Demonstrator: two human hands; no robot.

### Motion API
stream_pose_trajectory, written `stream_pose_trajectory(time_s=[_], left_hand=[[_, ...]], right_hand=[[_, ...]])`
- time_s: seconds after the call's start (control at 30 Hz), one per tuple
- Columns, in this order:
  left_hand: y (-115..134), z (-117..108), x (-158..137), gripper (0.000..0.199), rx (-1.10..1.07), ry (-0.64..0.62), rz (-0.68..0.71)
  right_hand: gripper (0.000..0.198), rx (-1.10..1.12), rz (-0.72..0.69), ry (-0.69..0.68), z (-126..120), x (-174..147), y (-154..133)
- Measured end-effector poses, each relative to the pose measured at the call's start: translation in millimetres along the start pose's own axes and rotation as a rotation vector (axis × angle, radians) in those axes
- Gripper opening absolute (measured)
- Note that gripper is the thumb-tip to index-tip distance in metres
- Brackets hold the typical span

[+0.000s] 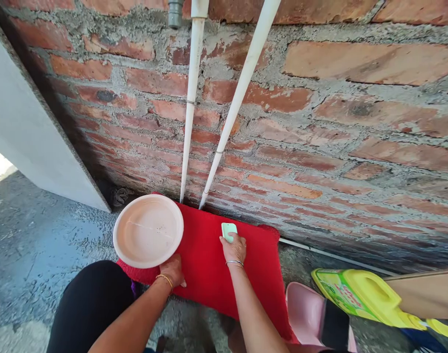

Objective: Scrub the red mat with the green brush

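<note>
My right hand (234, 248) is closed around a light green scrub brush (229, 227) with a small hole near its end. Its underside is hidden against a red cloth (205, 255) spread out low by the wall. A pale pink basin (148, 231) stands on the left end of this cloth, with fine dark specks inside. Close against the basin's near right side, my left hand (172, 270) rests on the cloth. The rim hides most of its fingers; only the thumb side shows, so its grip is unclear.
A brick wall (282, 157) rises behind the cloth, with two white pipes (224, 132) running down it. At lower right are a pink scoop-shaped container (304, 309), a dark flat object (334, 324) and a yellow detergent jug (363, 294). A grey panel (36, 122) leans at left.
</note>
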State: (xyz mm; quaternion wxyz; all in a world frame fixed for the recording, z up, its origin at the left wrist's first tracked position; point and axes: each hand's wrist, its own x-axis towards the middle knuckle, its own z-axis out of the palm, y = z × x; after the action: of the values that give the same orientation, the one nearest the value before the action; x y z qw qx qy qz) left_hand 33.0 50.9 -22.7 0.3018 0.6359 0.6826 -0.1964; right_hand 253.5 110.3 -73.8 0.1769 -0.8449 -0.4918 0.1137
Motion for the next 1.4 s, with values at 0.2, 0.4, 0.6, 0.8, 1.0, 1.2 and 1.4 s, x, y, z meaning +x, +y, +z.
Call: stream_pose_trajectory(time_s=[0.2, 0.4, 0.6, 0.8, 1.0, 1.2, 1.4], left_hand=[[3, 0, 2, 0.076, 0.025, -0.003, -0.008], [3, 3, 6, 0.077, 0.037, -0.006, -0.009], [5, 3, 6, 0.071, 0.041, -0.001, -0.015], [8, 1, 2, 0.07, 0.045, 0.013, -0.018], [8, -1, -2, 0.067, 0.042, 0.022, -0.019], [12, -11, -5, 0.073, 0.108, 0.005, -0.007], [9, -7, -3, 0.073, 0.09, 0.029, -0.013]], right_hand=[[0.028, 0.032, -0.342, -0.14, 30, -5, -86], [0.031, -0.059, -0.431, -0.278, 25, 16, -119], [0.03, -0.151, -0.27, -0.21, -13, 60, -53], [0.038, -0.15, 0.119, -0.064, -62, 84, 58], [0.044, -0.076, 0.441, 0.094, -78, 68, 106], [0.032, 0.034, -0.018, 0.065, -38, 27, 39], [0.027, 0.016, -0.441, -0.205, 6, -31, -73]])
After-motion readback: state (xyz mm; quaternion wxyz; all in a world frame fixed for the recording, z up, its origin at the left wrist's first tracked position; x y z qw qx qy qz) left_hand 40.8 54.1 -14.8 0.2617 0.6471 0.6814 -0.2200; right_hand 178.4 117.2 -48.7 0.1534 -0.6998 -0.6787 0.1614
